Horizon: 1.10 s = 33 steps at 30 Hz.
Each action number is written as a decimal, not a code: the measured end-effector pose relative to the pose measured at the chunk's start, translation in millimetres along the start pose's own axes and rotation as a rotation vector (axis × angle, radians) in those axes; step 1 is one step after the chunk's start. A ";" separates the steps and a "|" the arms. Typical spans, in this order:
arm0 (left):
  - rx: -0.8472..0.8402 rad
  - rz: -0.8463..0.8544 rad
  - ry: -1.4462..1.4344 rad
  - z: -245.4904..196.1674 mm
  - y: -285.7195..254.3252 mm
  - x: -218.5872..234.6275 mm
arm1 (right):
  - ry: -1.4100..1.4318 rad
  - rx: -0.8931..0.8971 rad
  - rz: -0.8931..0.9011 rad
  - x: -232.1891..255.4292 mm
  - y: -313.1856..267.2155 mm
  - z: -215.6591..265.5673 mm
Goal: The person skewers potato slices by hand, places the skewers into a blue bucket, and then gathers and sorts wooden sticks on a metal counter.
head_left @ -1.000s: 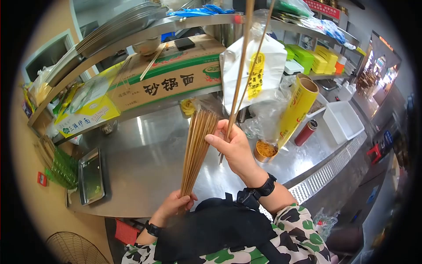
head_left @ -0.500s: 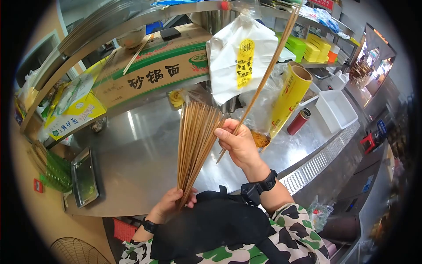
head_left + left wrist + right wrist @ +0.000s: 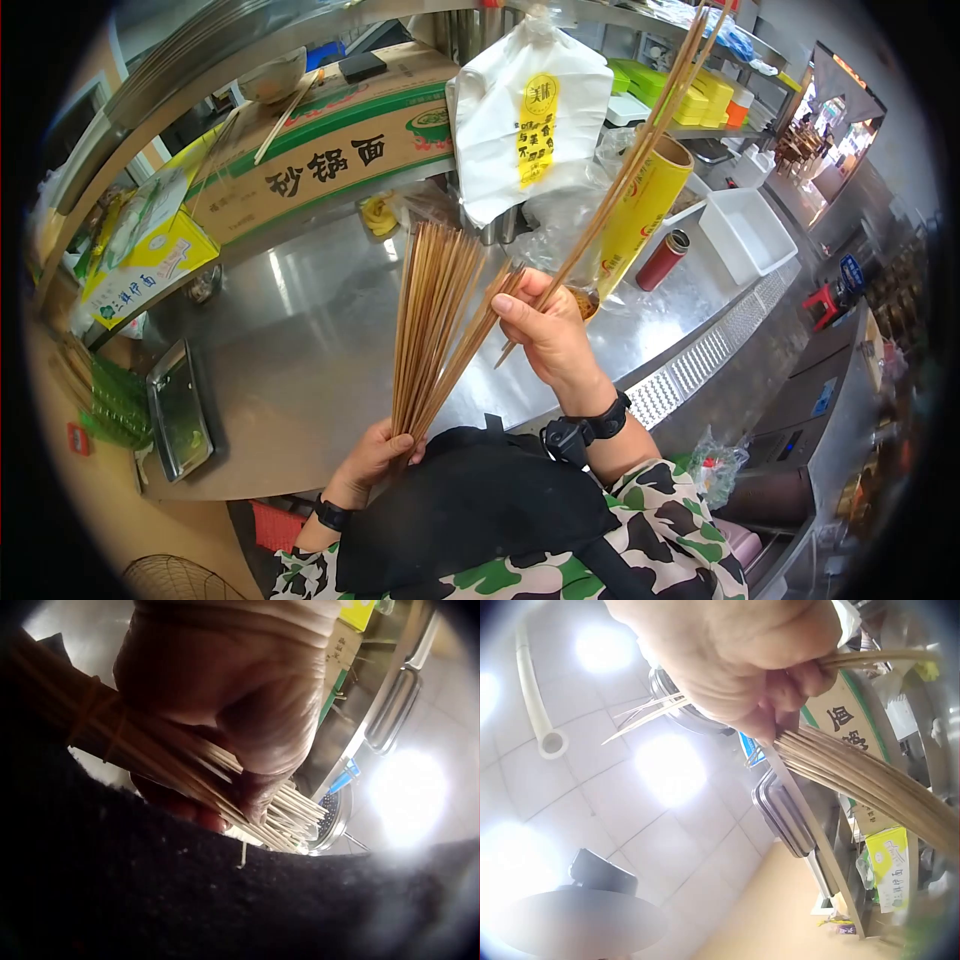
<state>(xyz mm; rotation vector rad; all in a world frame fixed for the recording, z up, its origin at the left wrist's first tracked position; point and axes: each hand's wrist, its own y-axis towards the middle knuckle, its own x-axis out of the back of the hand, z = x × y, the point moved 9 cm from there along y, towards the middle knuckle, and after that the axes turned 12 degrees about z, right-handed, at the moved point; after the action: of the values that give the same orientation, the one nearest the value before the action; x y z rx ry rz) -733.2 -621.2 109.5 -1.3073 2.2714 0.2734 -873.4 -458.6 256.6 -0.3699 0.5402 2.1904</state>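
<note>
My left hand (image 3: 378,455) grips a thick bundle of bamboo skewers (image 3: 425,310) by its lower end, close to the black apron. Upward the bundle fans out, and a narrower group leans right, apart from the rest at the top. In my right hand (image 3: 552,335) a few long skewers (image 3: 640,165) slant up to the right. Thumb and fingertips of that hand are at the tips of the leaning group. Skewer ends (image 3: 289,817) poke out past the left thumb in the left wrist view. The right wrist view shows the bundle (image 3: 870,780) just below the right fingertips.
Behind the steel counter (image 3: 290,350) stands a shelf with a cardboard box (image 3: 330,165) and a white bag (image 3: 530,120). On the right are a yellow film roll (image 3: 645,210), a red flask (image 3: 663,262) and a white tub (image 3: 748,230). A metal tray (image 3: 180,415) lies at left.
The bundle has spread from a tight sheaf into a fan, with a group parted to the right. More skewers now show in the right hand. The head view has shifted right.
</note>
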 end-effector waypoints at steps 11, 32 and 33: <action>-0.048 -0.058 0.058 2.6 2.5 10.8 | -0.099 0.026 -0.096 16.4 -4.4 -4.7; 0.004 -0.107 -0.037 6.7 -1.6 21.2 | -0.025 -0.063 -0.056 29.3 9.6 -38.6; 0.010 -0.105 -0.042 7.1 -2.2 22.1 | -0.030 -0.061 -0.046 29.2 10.5 -39.7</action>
<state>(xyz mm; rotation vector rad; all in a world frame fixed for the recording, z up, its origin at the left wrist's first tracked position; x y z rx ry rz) -738.2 -636.1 92.2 -1.3978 2.1580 0.2505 -896.5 -465.0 212.2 -0.3773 0.4451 2.1686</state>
